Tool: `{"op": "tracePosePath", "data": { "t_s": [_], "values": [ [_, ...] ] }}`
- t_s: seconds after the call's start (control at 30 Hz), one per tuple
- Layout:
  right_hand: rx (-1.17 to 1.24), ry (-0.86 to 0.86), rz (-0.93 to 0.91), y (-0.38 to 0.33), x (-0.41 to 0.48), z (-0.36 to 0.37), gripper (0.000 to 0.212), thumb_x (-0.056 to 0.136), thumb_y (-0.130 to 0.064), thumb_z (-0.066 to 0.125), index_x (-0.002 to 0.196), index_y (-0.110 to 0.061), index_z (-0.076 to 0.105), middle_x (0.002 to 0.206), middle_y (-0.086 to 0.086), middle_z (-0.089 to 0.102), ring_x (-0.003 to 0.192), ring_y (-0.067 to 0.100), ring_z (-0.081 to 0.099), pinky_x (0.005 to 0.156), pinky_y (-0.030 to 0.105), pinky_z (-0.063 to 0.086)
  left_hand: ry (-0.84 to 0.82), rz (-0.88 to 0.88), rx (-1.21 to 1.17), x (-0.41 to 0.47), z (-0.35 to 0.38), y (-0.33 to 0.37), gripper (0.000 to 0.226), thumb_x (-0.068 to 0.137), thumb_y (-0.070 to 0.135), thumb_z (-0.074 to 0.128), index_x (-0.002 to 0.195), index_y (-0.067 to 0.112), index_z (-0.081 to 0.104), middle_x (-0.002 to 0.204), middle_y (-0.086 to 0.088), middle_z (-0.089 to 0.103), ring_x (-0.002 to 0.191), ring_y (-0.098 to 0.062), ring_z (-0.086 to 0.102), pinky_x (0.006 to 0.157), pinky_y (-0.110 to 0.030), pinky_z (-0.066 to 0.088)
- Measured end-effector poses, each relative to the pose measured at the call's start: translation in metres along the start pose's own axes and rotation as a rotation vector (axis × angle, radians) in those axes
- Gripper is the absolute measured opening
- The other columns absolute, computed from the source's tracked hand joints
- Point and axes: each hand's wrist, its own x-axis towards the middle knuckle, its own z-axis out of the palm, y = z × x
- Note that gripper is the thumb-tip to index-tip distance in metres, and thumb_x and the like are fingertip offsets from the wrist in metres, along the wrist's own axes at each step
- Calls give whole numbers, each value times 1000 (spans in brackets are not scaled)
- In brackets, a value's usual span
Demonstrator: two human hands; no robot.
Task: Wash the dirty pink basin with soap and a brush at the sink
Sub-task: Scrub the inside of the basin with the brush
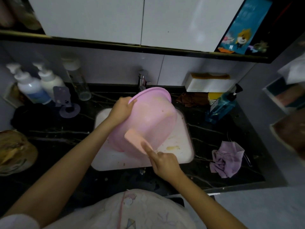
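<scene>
Pink basin (148,119) rim gripped by left hand (121,110); right hand (165,162) clasps brush (137,143).

- I count one translucent pink plastic basin (149,119).
- I see one peach flat-backed brush (136,142).
- Two white pump bottles (29,85) (50,80).
- One blue pump bottle (221,107).
- One crumpled lilac cloth (227,159).

Blue box (244,25) on the upper shelf: cartoon print, lettering too blurred to read
Pump bottles (31,86): labels unreadable
Blue bottle (221,108): no legible text
Yellow packet (213,97): print illegible
</scene>
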Motion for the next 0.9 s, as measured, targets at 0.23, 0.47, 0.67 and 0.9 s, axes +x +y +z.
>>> {"op": "tracePosePath", "data": {
  "t_s": [0.23,0.47,0.67,0.9],
  "values": [
    [83,237,227,18,27,-15,57,90,-28,36,146,-28,24,44,4,50,33,22,45,36,24,30,-3,-14,11,3,4,1,31,98,20,47,86,-5,62,80,-18,60,80,-32,57,66,-31,35],
    [63,185,276,23,34,-17,55,95,-30,31,148,-32,19,48,5,50,38,26,48,38,32,37,-8,-16,25,1,1,2,34,98,21,45,91,-7,62,83,-15,60,77,-24,54,64,-28,32],
    [496,205,792,42,41,-30,43,100,-24,33,143,-29,40,72,8,60,63,21,57,57,38,50,16,-3,48,0,5,0,35,99,21,44,88,-8,62,84,-22,62,77,-30,56,66,-34,38],
    [96,-22,323,-1,54,-49,55,100,-30,33,149,-39,11,79,14,64,69,33,60,57,36,42,-88,-47,-42,3,3,6,29,97,26,45,89,6,64,90,-15,64,83,-27,57,67,-28,37]
  ]
}}
